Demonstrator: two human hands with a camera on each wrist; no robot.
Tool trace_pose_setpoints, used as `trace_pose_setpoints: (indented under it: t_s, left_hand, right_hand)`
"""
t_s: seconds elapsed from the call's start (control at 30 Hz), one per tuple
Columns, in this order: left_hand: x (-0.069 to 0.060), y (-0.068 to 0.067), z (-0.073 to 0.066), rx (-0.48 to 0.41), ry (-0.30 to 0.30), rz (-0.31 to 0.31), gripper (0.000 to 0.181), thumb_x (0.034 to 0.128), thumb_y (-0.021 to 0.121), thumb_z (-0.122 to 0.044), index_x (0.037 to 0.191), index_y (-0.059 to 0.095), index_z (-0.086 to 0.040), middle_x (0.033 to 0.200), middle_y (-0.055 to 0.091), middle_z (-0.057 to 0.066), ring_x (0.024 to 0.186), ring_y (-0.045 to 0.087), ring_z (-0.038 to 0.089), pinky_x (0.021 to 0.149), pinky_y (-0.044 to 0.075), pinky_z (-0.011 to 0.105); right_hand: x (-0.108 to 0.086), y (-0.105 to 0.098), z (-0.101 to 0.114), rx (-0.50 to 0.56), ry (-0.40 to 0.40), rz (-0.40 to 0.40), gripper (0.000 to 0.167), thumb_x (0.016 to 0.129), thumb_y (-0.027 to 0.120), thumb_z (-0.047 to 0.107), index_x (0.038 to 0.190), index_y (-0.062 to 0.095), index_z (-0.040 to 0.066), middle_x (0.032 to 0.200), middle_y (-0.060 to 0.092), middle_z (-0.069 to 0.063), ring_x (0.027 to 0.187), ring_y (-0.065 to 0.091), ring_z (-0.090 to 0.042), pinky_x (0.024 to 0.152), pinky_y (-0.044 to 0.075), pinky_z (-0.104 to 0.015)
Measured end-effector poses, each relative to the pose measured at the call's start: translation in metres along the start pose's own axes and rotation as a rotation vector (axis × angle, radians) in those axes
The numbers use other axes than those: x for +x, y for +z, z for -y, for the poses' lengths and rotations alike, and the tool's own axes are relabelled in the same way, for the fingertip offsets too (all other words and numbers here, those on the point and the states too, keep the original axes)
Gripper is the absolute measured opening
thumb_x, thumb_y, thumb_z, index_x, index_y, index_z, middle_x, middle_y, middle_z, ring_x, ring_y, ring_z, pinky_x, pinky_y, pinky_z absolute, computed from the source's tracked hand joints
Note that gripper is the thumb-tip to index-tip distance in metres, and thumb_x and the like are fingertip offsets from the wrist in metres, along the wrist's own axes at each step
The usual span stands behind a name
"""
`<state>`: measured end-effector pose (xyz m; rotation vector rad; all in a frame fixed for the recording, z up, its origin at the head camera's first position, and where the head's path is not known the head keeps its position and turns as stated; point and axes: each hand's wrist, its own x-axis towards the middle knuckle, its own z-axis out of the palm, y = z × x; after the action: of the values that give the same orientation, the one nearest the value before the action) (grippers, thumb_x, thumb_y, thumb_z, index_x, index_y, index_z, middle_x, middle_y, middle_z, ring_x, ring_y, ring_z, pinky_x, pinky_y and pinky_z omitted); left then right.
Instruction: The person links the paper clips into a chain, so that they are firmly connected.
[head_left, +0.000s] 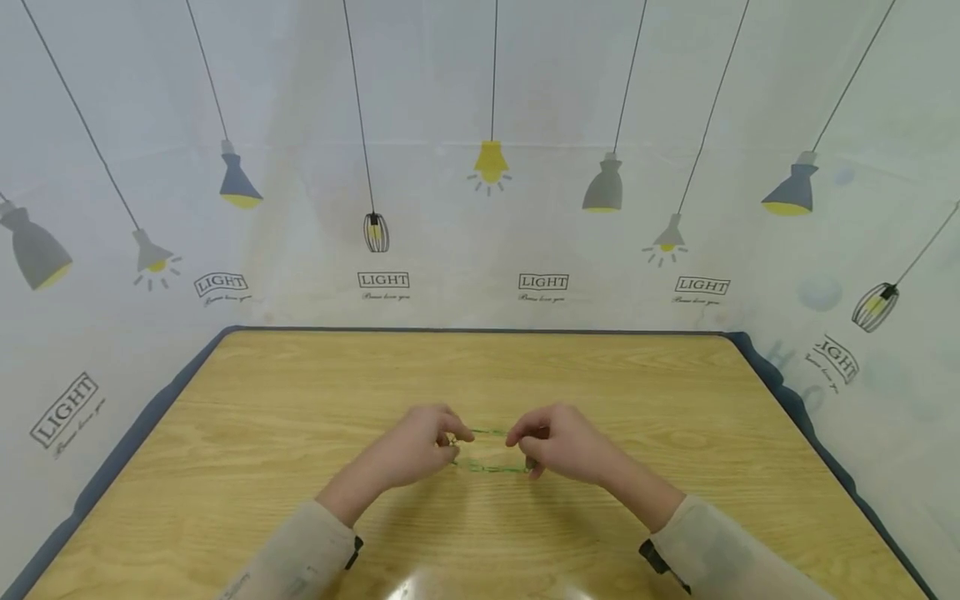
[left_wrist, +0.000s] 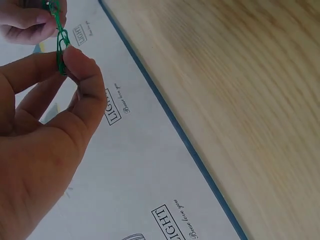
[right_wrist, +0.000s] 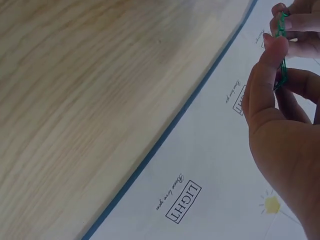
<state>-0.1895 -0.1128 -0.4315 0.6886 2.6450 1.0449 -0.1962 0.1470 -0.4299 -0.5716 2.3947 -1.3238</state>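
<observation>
A chain of green paper clips (head_left: 498, 470) spans the gap between the two hands, low over the wooden table, with one strand nearer and one farther. My left hand (head_left: 420, 446) pinches its left end between thumb and fingers. At the other end, my right hand (head_left: 570, 442) holds the chain in bent fingers. Up close in the left wrist view, a looped wire clip (left_wrist: 62, 42) shows at the thumb tip. From the right wrist, the green chain (right_wrist: 284, 75) passes behind the thumb, and parts of it are hidden by the fingers.
Under both arms lies a wood-grain tabletop (head_left: 480, 375) with a dark blue edge (head_left: 480, 331) along its back and sides. A white sheet (head_left: 435, 183) printed with hanging lamps stands behind it and to both sides.
</observation>
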Motion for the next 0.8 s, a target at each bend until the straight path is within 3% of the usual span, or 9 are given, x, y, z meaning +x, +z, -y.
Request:
trace_pose_setpoints:
  t_s: [0.2, 0.33, 0.5, 0.63, 0.8]
  left_hand:
    - [0.005, 0.012, 0.004, 0.004, -0.031, 0.099, 0.038, 0.0918, 0.072, 0.002, 0.13, 0.071, 0.004, 0.132, 0.067, 0.018, 0.097, 0.068, 0.023, 0.075, 0.059, 0.036]
    - [0.008, 0.021, 0.01, 0.052, -0.063, 0.132, 0.041, 0.0887, 0.076, 0.0, 0.129, 0.071, 0.004, 0.13, 0.067, 0.017, 0.101, 0.068, 0.024, 0.084, 0.062, 0.043]
    - [0.009, 0.029, 0.018, 0.13, -0.078, 0.127, 0.047, 0.0852, 0.085, -0.01, 0.129, 0.072, -0.002, 0.119, 0.065, 0.011, 0.1, 0.062, 0.02, 0.091, 0.06, 0.046]
    - [0.009, 0.029, 0.021, 0.153, -0.091, 0.105, 0.05, 0.0852, 0.086, -0.016, 0.132, 0.071, -0.008, 0.122, 0.062, 0.012, 0.102, 0.061, 0.021, 0.093, 0.059, 0.049]
    - [0.011, 0.027, 0.022, 0.201, -0.093, 0.083, 0.044, 0.094, 0.08, -0.024, 0.135, 0.07, -0.011, 0.121, 0.06, 0.011, 0.093, 0.06, 0.019, 0.086, 0.059, 0.045]
  right_hand:
    - [0.004, 0.013, -0.008, -0.207, 0.0, 0.033, 0.019, 0.095, 0.07, 0.0, 0.114, 0.075, -0.002, 0.082, 0.067, -0.007, 0.062, 0.065, -0.017, 0.057, 0.057, -0.031]
    - [0.009, 0.022, -0.014, -0.369, -0.042, 0.028, 0.026, 0.091, 0.076, 0.0, 0.117, 0.075, -0.001, 0.093, 0.068, -0.005, 0.076, 0.063, -0.015, 0.064, 0.055, -0.03]
    - [0.011, 0.028, -0.021, -0.521, -0.034, 0.023, 0.032, 0.089, 0.08, 0.007, 0.121, 0.076, 0.007, 0.114, 0.068, -0.009, 0.089, 0.059, -0.017, 0.078, 0.056, -0.038]
    - [0.01, 0.029, -0.024, -0.577, -0.035, 0.006, 0.03, 0.093, 0.08, 0.018, 0.123, 0.076, 0.013, 0.126, 0.06, -0.01, 0.087, 0.056, -0.016, 0.075, 0.053, -0.036]
    - [0.009, 0.03, -0.025, -0.596, -0.062, -0.044, 0.025, 0.1, 0.076, 0.029, 0.118, 0.078, 0.013, 0.124, 0.062, -0.01, 0.083, 0.058, -0.015, 0.073, 0.055, -0.036]
